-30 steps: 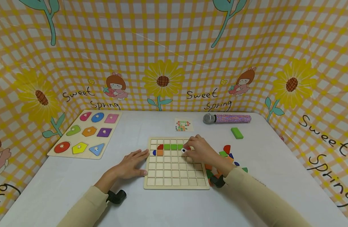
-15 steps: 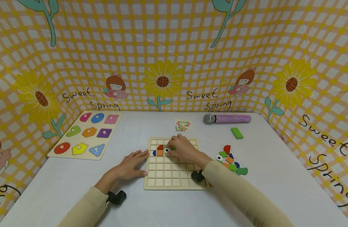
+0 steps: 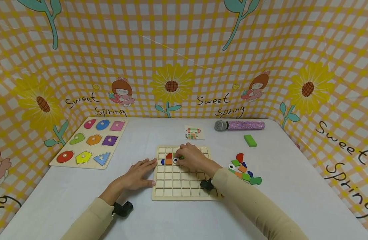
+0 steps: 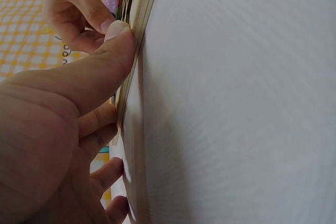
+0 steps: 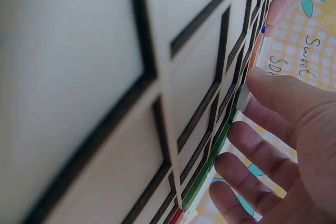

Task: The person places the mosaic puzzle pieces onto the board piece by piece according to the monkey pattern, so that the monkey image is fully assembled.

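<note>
A wooden grid board (image 3: 177,184) lies flat on the white table. My left hand (image 3: 138,175) rests at its left edge, thumb and fingertips touching the rim, fingers fairly straight. Over the second row down from the filled top pieces, my right hand (image 3: 194,158) pinches a white eye tile (image 3: 175,161) with a black dot, right beside an orange square (image 3: 169,161). A blue half-round piece (image 3: 163,162) and a red quarter-round piece (image 3: 169,155) sit in nearby cells. Green tiles (image 5: 197,182) show in the right wrist view; in the head view my right hand mostly hides them.
Several loose coloured pieces (image 3: 242,169) lie right of the board. A green block (image 3: 250,140), a glittery microphone (image 3: 241,125) and a pattern card (image 3: 194,132) stand farther back. A shape-knob puzzle (image 3: 90,141) occupies the left. Patterned cloth (image 3: 171,50) walls the table in.
My right hand has moved left with the eye tile, from the board's right part to beside the orange square, then barely shifted. More loose pieces are uncovered at right. The left hand stays put.
</note>
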Tool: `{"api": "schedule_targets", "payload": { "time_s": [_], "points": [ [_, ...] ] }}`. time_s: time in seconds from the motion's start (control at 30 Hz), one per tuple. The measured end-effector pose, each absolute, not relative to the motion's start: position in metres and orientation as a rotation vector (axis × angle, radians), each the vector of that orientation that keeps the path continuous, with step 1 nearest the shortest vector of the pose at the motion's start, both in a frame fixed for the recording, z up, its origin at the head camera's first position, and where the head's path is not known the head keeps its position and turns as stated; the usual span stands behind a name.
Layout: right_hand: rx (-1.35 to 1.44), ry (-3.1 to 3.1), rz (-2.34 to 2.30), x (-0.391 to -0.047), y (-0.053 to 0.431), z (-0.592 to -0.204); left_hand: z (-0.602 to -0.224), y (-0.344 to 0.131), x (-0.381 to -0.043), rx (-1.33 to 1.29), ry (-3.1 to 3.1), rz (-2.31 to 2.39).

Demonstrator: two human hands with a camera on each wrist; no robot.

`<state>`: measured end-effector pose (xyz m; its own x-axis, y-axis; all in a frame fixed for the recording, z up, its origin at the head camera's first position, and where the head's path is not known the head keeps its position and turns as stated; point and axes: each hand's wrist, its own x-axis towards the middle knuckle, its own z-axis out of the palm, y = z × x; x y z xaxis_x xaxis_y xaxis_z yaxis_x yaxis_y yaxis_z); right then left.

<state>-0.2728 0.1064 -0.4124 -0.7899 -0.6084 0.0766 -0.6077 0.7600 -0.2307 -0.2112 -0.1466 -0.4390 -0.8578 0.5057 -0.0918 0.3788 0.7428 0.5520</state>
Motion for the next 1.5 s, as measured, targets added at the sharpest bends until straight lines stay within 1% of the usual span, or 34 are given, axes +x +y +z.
{"api": "schedule_targets", "payload": {
  "time_s": [0.4, 0.9, 1.07, 1.23, 1.5],
  "points": [
    [-1.05, 2.956, -0.33, -0.275, 0.107, -0.416, -0.439, -0.147, -0.21, 0.693, 2.71, 0.783],
    [-1.084, 2.989, -0.34, -0.271, 0.112, -0.411, -0.44, -0.147, -0.21, 0.703, 2.716, 0.777],
    [-1.107, 3.026, -0.437, -0.266, 0.132, -0.399, -0.439, -0.146, -0.21, 0.718, 2.717, 0.772],
    [-1.027, 3.046, -0.508, -0.26, 0.163, -0.387, -0.438, -0.145, -0.21, 0.706, 2.724, 0.772],
    [-0.934, 3.064, -0.482, -0.246, 0.223, -0.387, -0.44, -0.145, -0.211, 0.694, 2.713, 0.78]
  ]
}}
